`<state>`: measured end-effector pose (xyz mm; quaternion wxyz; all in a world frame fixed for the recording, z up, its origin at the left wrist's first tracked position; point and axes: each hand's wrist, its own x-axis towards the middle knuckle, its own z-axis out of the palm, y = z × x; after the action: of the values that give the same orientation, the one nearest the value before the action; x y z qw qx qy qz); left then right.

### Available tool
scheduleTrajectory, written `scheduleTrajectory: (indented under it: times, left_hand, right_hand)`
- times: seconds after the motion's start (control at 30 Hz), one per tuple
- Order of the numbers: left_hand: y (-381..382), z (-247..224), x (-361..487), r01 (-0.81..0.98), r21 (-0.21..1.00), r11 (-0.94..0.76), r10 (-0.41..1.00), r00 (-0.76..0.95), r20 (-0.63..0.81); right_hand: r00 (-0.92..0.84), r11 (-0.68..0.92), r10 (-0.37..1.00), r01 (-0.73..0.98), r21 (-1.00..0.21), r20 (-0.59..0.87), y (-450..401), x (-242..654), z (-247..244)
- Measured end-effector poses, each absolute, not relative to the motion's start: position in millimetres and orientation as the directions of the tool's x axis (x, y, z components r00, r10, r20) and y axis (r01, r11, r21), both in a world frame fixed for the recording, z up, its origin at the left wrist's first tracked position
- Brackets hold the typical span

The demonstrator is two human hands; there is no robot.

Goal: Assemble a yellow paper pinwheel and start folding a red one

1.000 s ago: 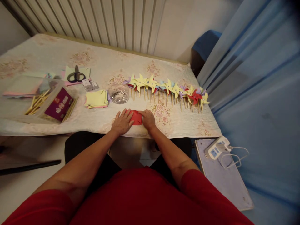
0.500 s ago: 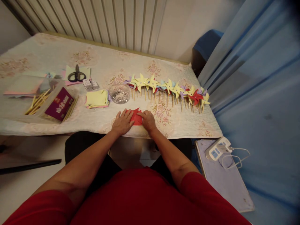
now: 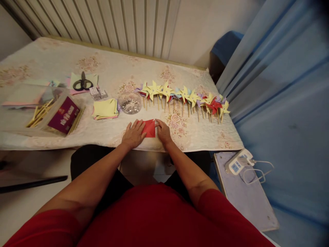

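A square of red paper [image 3: 149,129] with crease or cut lines lies near the table's front edge. My left hand [image 3: 133,134] rests flat over its left part, fingers stretched out and pressing it to the cloth. At the upper right corner of the paper is my right hand [image 3: 162,131], its fingers curled and its thumb and forefinger closed at the corner. Beyond my left hand stands a round clear tub [image 3: 130,104] of small metal pieces. Finished paper pinwheels [image 3: 167,91] on sticks lie in a row beyond my right hand.
To the left are a pile of yellow paper [image 3: 105,109], small boxes [image 3: 98,93], black scissors [image 3: 82,83] on paper sheets, and a clear plastic bin [image 3: 55,115] with wooden sticks. A power strip [image 3: 239,163] sits on a low stand at the right.
The paper's right side, raised in a point before, now lies flat. My right hand has shifted slightly outward to the corner; my left hand stays on the paper.
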<state>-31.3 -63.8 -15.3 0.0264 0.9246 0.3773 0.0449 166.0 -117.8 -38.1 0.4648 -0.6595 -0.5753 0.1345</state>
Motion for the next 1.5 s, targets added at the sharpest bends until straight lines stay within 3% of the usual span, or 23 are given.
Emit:
scheduleTrajectory:
  times: [0.27,0.57,0.97,1.5]
  left_hand:
    - [-64.7,-14.5,-31.4,0.696,0.087,-0.713,0.701,0.710,0.072]
    - [-63.6,-15.8,-30.9,0.695,0.095,-0.712,0.701,0.709,0.068]
    - [-63.3,-16.5,-30.7,0.692,0.115,-0.713,0.701,0.708,0.087]
    - [-61.5,-16.3,-30.9,0.695,0.115,-0.710,0.703,0.708,0.060]
  right_hand:
    - [0.307,0.087,0.896,0.587,-0.805,0.320,-127.9,156.7,-40.1]
    - [0.234,0.054,0.918,0.724,-0.687,0.319,-142.3,144.1,-33.1]
    - [-0.041,0.227,0.933,0.840,-0.493,0.358,-152.3,139.1,-21.6]
    - [-0.084,0.224,0.936,0.891,-0.395,0.342,-151.5,137.8,-24.1]
